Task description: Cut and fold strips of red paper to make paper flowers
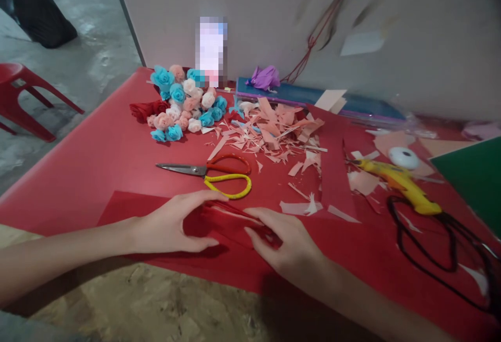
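Folded red paper [230,223] stands in a loose curve between my two hands near the table's front edge. My right hand [291,243] has the paper's right end between thumb and fingers. My left hand [168,224] is open at the other end, thumb and fingers wide apart; its fingertips are by the upper edge of the paper. A flat red sheet [125,209] lies beneath my left hand. Just beyond my hands are scissors [195,169] with one red and one yellow handle, blades pointing left.
Blue, pink, white and red paper roses [178,107] cluster at the back left, beside a pile of pink paper scraps [274,128]. A yellow glue gun [403,183] with a black cord lies right. A blurred-out phone-like screen [211,49] leans on the wall.
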`<state>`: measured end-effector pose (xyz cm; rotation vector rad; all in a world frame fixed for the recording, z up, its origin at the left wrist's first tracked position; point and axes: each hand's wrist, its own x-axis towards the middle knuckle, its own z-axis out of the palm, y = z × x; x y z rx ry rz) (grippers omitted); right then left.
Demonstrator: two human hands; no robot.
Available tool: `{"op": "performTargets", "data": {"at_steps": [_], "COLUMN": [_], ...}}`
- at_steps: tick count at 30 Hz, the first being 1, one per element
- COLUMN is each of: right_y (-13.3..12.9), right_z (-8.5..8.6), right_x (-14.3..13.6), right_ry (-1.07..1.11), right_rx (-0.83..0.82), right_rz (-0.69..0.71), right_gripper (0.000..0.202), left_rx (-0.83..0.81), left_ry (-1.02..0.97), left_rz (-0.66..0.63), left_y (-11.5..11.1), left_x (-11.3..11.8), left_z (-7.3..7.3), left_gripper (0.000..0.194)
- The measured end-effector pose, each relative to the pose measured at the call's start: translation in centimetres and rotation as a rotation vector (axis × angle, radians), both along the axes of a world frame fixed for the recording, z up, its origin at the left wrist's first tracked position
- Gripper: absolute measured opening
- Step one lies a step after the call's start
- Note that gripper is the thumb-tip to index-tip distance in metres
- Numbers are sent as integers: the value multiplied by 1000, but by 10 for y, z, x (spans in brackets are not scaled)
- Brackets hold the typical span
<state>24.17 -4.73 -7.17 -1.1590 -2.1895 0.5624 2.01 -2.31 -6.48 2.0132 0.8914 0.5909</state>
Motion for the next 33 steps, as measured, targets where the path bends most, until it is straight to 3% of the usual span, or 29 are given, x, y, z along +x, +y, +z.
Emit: {"op": "performTargets", "data": {"at_steps": [5, 16, 22, 27, 33], "right_y": [-3, -19, -18, -16, -16], "right_z": [10, -3, 8, 14, 13], "right_x": [-4, -9, -11, -9, 0], "right_ry": [-119, -280, -189, -175, -75], "right_rx": [170, 330, 290, 265, 332], "right_rz": [53, -1, -27, -9, 23], "right_gripper": [23, 25, 20, 17, 15], "left_rx": [168, 548, 524, 662, 638], "left_ry": [74, 129, 85, 48, 50], "left_rz": [-68, -232, -160, -164, -189], "left_y": [-1, 0, -5, -6, -3], "left_x": [-2, -1, 0, -2, -2], "left_z": [-3, -11, -9, -12, -12], "left_gripper": [47, 26, 15, 21, 23]}}
